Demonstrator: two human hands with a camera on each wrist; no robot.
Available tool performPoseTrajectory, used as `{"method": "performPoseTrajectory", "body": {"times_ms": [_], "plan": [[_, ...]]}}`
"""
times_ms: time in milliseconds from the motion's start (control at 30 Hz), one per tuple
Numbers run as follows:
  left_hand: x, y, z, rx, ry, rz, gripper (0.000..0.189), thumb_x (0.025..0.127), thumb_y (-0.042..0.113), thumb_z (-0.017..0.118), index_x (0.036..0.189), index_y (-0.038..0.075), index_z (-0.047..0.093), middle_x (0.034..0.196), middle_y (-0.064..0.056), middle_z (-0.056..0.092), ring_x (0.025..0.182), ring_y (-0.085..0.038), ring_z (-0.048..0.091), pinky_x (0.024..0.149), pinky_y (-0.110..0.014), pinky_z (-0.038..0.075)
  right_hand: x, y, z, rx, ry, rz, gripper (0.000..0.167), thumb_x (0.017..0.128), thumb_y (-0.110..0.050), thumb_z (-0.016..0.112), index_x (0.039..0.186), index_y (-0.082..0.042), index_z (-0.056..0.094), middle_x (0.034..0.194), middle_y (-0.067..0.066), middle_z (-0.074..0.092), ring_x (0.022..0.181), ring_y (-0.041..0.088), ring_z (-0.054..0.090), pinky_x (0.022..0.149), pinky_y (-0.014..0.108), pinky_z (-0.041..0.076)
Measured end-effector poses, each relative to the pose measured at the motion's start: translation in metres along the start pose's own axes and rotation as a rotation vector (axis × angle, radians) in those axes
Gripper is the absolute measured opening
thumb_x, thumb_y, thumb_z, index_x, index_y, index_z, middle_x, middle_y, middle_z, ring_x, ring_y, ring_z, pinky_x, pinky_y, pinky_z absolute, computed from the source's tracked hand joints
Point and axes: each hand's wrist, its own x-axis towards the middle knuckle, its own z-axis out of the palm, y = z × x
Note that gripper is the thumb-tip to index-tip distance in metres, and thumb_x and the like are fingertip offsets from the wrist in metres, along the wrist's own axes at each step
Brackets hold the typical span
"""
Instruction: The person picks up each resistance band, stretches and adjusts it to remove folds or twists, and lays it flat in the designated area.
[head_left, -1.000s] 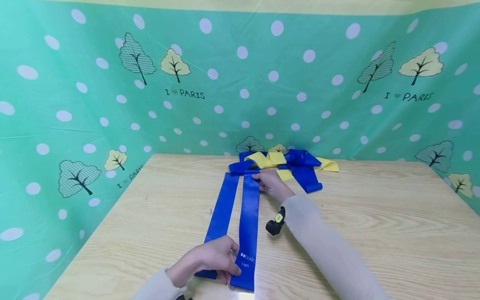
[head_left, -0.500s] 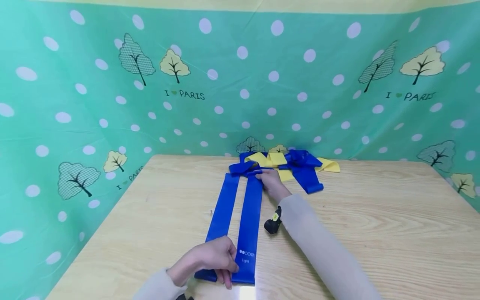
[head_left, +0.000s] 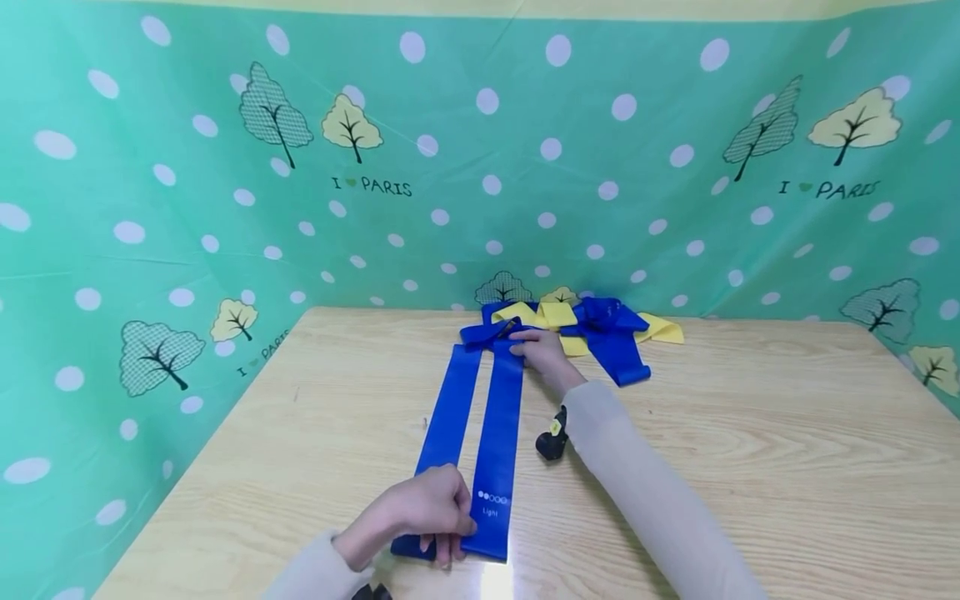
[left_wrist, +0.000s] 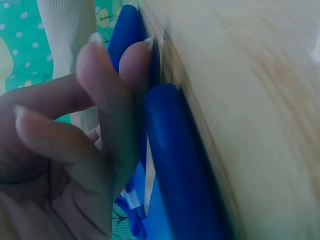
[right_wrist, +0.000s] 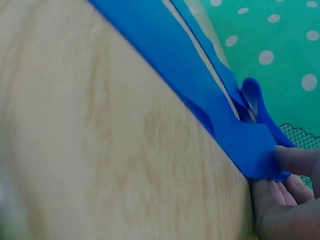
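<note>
A flat blue resistance band (head_left: pixel 497 433) printed "Light" runs lengthwise over the wooden table. Its near end is pinched by my left hand (head_left: pixel 429 504), fingers bent around the inner edge. At the far end, my right hand (head_left: pixel 546 354) grips it between thumb and fingers; the right wrist view shows the thumb (right_wrist: pixel 295 159) on top of the band's end. A second blue strip (head_left: pixel 450 400) lies parallel on the left, partly hidden behind my left hand. In the left wrist view, a rounded blue fold (left_wrist: pixel 172 135) sits beside my fingers (left_wrist: pixel 112 105).
Behind the far end is a heap of tangled blue bands (head_left: pixel 611 333) and yellow bands (head_left: pixel 557 314). The wooden table (head_left: pixel 720 450) extends to both sides. A green dotted cloth (head_left: pixel 420 108) hangs at the back and left.
The labelled band's near end has moved slightly away from me, with my left hand beside it. My right hand stays at the far end, its fingers shifted slightly.
</note>
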Motion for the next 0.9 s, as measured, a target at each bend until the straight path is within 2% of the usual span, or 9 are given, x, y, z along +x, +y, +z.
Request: {"method": "performPoseTrajectory", "body": {"times_ms": [100, 200, 400, 633, 900], "plan": [[-0.0009, -0.0001, 0.0001, 0.011, -0.009, -0.004, 0.030, 0.084, 0.002, 0.067, 0.055, 0.002, 0.055, 0.051, -0.010, 0.064, 0.034, -0.004, 0.050, 0.030, -0.012, 0.028, -0.0003, -0.0008, -0.0016, -0.085, 0.001, -0.034, 0.029, 0.089, -0.006, 0.063, 0.118, -0.008, 0.067, 0.135, 0.009, 0.055, 0.102, 0.019, 0.055, 0.080, 0.027, 0.048], [-0.0016, -0.0004, 0.0000, 0.034, -0.016, -0.018, 0.032, 0.083, 0.004, 0.067, 0.054, 0.004, 0.056, 0.048, -0.007, 0.063, 0.032, -0.004, 0.048, 0.030, -0.012, 0.025, 0.0003, -0.0014, -0.0027, -0.126, 0.008, -0.051, 0.027, 0.088, -0.005, 0.064, 0.115, -0.007, 0.068, 0.132, 0.010, 0.057, 0.102, 0.021, 0.056, 0.080, 0.029, 0.049], [-0.0044, 0.0009, -0.0004, 0.127, -0.011, -0.029, 0.030, 0.082, 0.005, 0.070, 0.054, 0.006, 0.059, 0.046, -0.002, 0.061, 0.030, -0.003, 0.044, 0.031, -0.012, 0.021, 0.0012, 0.0011, -0.0014, -0.085, 0.012, -0.023, 0.028, 0.087, -0.001, 0.064, 0.114, -0.005, 0.068, 0.135, 0.011, 0.055, 0.117, 0.024, 0.055, 0.092, 0.036, 0.050], [-0.0070, 0.0023, -0.0019, 0.134, -0.010, -0.044, 0.027, 0.081, 0.007, 0.071, 0.055, 0.006, 0.062, 0.047, -0.002, 0.062, 0.030, -0.003, 0.044, 0.031, -0.012, 0.023, -0.0005, -0.0014, 0.0026, -0.086, 0.019, -0.025, 0.026, 0.088, -0.005, 0.065, 0.114, -0.007, 0.068, 0.133, 0.009, 0.057, 0.111, 0.023, 0.057, 0.089, 0.034, 0.050], [-0.0065, 0.0028, -0.0037, 0.137, 0.016, -0.050, 0.027, 0.079, 0.007, 0.074, 0.054, 0.006, 0.063, 0.046, -0.002, 0.061, 0.030, -0.003, 0.045, 0.031, -0.011, 0.027, -0.0028, -0.0042, -0.0011, -0.050, 0.043, -0.058, 0.023, 0.091, -0.008, 0.061, 0.113, -0.004, 0.067, 0.127, 0.012, 0.061, 0.114, 0.025, 0.059, 0.092, 0.035, 0.052]]}}
